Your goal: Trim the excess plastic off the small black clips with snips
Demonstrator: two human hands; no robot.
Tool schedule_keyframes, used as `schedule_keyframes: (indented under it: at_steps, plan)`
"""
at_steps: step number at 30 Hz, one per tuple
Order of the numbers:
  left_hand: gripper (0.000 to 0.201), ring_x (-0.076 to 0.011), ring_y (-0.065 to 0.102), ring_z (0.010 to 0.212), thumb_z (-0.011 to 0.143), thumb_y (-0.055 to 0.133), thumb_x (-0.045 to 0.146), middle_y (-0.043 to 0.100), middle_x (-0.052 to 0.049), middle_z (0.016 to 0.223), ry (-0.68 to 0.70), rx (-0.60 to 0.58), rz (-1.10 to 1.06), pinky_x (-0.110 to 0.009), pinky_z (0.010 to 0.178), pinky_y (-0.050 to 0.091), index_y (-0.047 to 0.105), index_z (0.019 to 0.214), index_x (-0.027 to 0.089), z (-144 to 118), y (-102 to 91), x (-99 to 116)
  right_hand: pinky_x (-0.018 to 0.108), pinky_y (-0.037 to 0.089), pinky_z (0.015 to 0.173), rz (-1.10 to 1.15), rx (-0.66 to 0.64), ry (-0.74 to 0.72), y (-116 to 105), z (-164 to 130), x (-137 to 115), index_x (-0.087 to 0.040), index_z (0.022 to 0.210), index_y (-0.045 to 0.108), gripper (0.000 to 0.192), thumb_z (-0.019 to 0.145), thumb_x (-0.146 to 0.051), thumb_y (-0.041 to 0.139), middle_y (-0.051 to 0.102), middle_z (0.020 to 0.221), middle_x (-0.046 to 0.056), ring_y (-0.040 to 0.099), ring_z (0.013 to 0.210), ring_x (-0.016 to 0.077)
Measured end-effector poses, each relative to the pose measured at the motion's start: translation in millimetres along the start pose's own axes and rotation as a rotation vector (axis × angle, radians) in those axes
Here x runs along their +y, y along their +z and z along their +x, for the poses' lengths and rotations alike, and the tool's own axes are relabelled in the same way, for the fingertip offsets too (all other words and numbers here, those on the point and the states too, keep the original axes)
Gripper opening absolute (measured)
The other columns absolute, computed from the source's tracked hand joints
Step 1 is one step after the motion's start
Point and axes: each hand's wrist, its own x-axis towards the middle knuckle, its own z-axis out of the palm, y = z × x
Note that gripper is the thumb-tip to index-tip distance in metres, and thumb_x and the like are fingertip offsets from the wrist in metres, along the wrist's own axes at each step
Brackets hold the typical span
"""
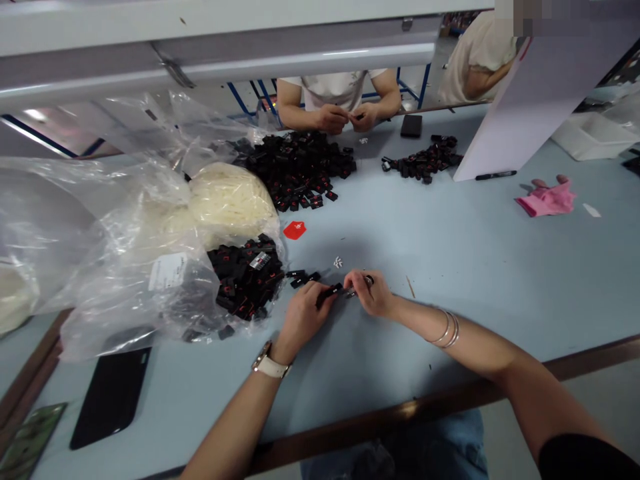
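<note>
In the head view, the person's left hand [305, 312] has its grip closed on a small black plastic part [331, 291], pinched between thumb and fingers so that one end juts toward the right hand [374, 293]. That hold seems meant to steady the part while leaving its end free. The right hand's grip is closed too, around a small metal tool [351, 291] whose tip points at the part; the fingers hide most of it, so its exact kind cannot be told. Whether tip and part touch is also unclear. Both hands are low over the pale blue smooth worktop [480, 267], probably for support.

Just beyond them lies a little cluster of tiny white pieces [338, 263], likely placed there for easy picking. A few loose black plastic parts [303, 277] lie just past the left hand, near a heap of black and red parts [245, 283] at the mouth of a clear plastic bag [125, 280], which presumably keeps the supply together within that hand's reach.

Farther off, a larger mound of black parts [300, 167] is near a co-worker's two hands [333, 119], apparently serving that seat. A flat red tag [295, 231] lies between the two piles, perhaps as a marker.
</note>
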Motion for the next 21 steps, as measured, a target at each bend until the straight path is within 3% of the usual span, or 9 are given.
schedule_keyframes:
  at_steps: [21]
  plan:
    - [0.014, -0.0147, 0.058, 0.065, 0.086, 0.057, 0.028, 0.062, -0.005, 0.076, -0.017, -0.009, -0.013, -0.025, 0.058, 0.045, 0.064, 0.084, 0.016, -0.8, 0.6, -0.3, 0.024, 0.044, 0.060, -0.071, -0.002, -0.140, 2.0, 2.6, -0.1, -0.020, 0.075, 0.053, 0.046, 0.098, -0.043, 0.021, 0.053, 0.061, -0.001, 0.049, 0.056, 0.0108]
